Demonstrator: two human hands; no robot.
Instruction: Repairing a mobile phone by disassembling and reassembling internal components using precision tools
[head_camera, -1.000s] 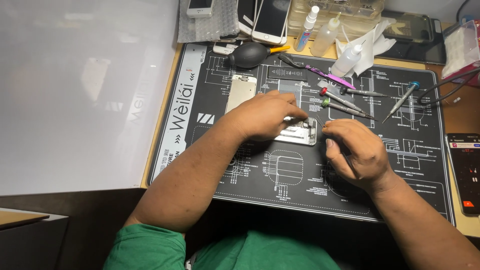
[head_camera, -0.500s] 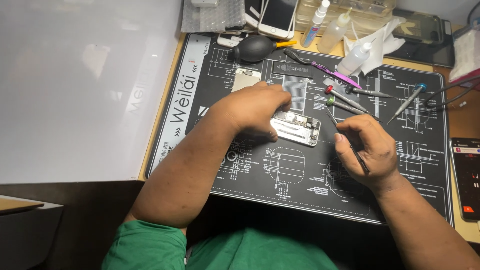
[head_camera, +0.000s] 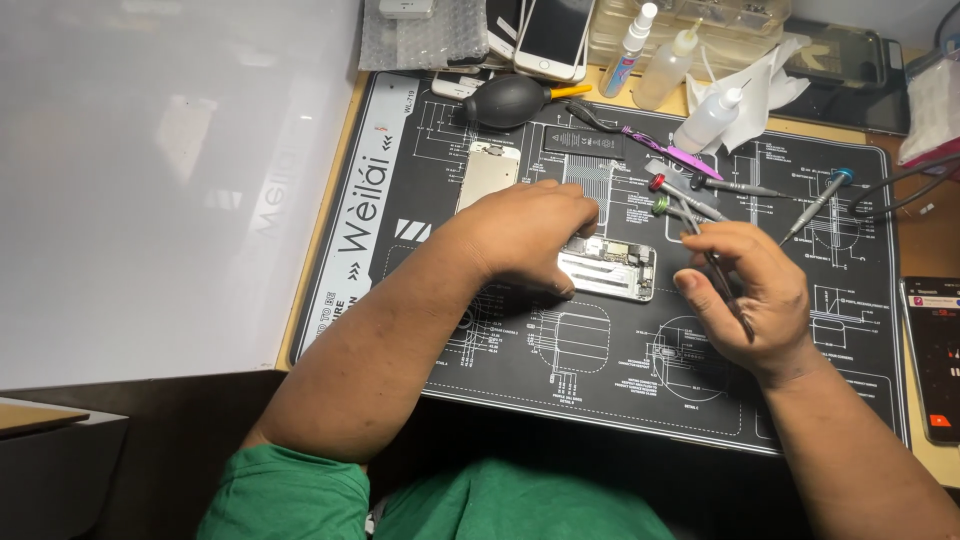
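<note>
An opened phone body (head_camera: 612, 270) with bare circuitry lies on the black repair mat (head_camera: 620, 380). My left hand (head_camera: 530, 232) rests on its left end and holds it down, hiding part of it. My right hand (head_camera: 745, 290) hovers just to the right of the phone, its fingers closed around thin dark tweezers (head_camera: 722, 275) that run across the palm. A detached silver screen panel (head_camera: 487, 175) lies on the mat above my left hand.
Several screwdrivers (head_camera: 690, 200) lie at the mat's upper right, with a black air blower (head_camera: 510, 100), squeeze bottles (head_camera: 708, 120), tissue and spare phones (head_camera: 550, 35) behind. A lit phone (head_camera: 935, 350) sits at the right edge. A white board (head_camera: 150, 180) covers the left.
My right hand has lifted off the mat and risen beside the phone with the tweezers. My left hand stays on the phone.
</note>
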